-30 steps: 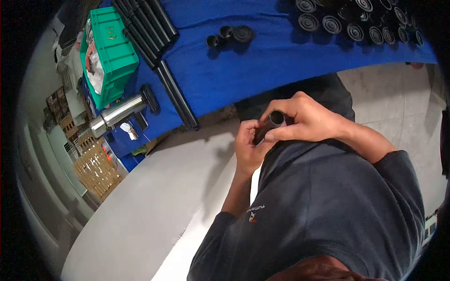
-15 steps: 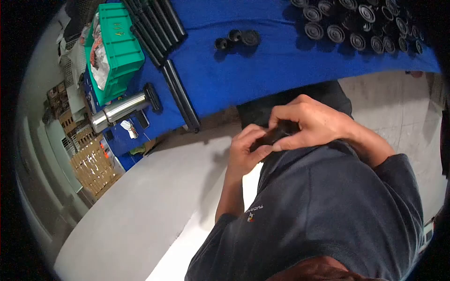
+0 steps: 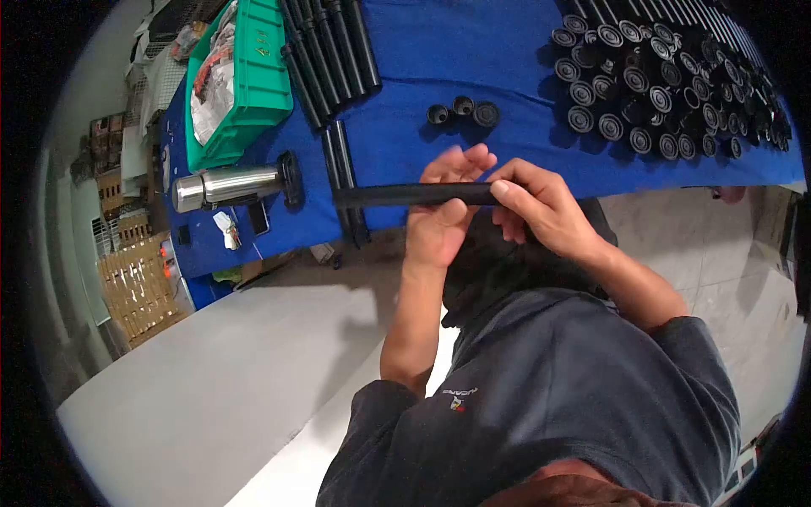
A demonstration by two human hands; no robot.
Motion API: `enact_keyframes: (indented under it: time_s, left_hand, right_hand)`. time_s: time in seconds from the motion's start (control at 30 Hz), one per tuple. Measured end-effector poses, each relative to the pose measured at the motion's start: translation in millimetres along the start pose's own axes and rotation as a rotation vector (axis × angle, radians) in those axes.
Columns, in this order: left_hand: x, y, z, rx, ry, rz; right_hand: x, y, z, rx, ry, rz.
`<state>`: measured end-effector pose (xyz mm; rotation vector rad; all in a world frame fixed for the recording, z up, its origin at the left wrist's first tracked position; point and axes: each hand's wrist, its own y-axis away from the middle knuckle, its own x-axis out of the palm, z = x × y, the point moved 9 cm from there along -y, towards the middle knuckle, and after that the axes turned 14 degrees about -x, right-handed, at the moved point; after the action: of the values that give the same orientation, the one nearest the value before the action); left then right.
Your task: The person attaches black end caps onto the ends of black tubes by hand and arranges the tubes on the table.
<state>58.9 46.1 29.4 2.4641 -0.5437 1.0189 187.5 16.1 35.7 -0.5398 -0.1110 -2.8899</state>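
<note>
The person wears a charcoal T-shirt (image 3: 583,380), the cloth faintly creased, its loose short sleeves (image 3: 380,414) ending near the elbows and leaving forearms (image 3: 410,329) and hands (image 3: 545,211) bare. Small pale lettering (image 3: 460,392), too blurred for me to read, sits on the chest beside a tiny emblem (image 3: 457,406) touched with red.

We see one black tube (image 3: 389,196), long, slim and straight, with a dark, mostly even surface that looks slightly blurred. We find it held nearly level, lengthwise along the near edge of the blue cloth (image 3: 405,144) and, in this view, overlapping that edge strip. Its left end reaches in front of the cloth; its right end is hidden within the grip. We cannot tell how high above the cloth it sits.
</note>
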Motion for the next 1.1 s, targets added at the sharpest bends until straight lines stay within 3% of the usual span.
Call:
enact_keyframes:
  time_s: [0.03,0.13,0.2,0.27,0.33,0.47,0.57,0.7,0.83,1.1]
  left_hand:
    - [-2.0,-6.2,-1.0,0.023,0.033,0.126]
    - [-31.8,-18.7,-2.0,-0.054,0.151,0.100]
    - [-41.7,-21.7,0.4,-0.058,0.183,0.131]
    - [-41.0,-17.6,1.7,-0.058,0.212,0.169]
    - [-42.8,-18.0,2.9,-0.066,0.171,0.154]
    - [-42.1,-20.5,3.0,-0.060,0.156,0.174]
    - [-43.6,-19.8,3.8,-0.078,0.193,0.173]
    - [-45.0,-18.5,1.5,-0.022,0.168,0.118]
    - [-41.7,-18.5,5.3,0.000,0.221,0.082]
    - [-24.2,-13.9,14.8,0.018,0.373,0.038]
  right_hand:
    - [-3.9,-6.8,13.4,-0.003,0.220,0.029]
    - [-27.8,-21.7,73.8,-0.573,0.868,-0.178]
    - [-41.9,-37.7,77.1,-0.388,0.935,-0.187]
    - [-36.2,-51.1,72.0,-0.566,1.169,-0.157]
    - [-30.0,-65.2,55.2,-0.565,1.280,-0.062]
    - [-24.3,-88.3,25.8,-0.356,1.339,0.031]
    - [-27.6,-80.2,26.8,-0.357,1.373,0.005]
    - [-36.0,-44.1,39.5,-0.374,1.088,0.000]
    - [-58.1,-15.8,-4.5,-0.094,0.091,-0.092]
    - [-40.4,-0.9,1.7,-0.102,-0.070,-0.030]
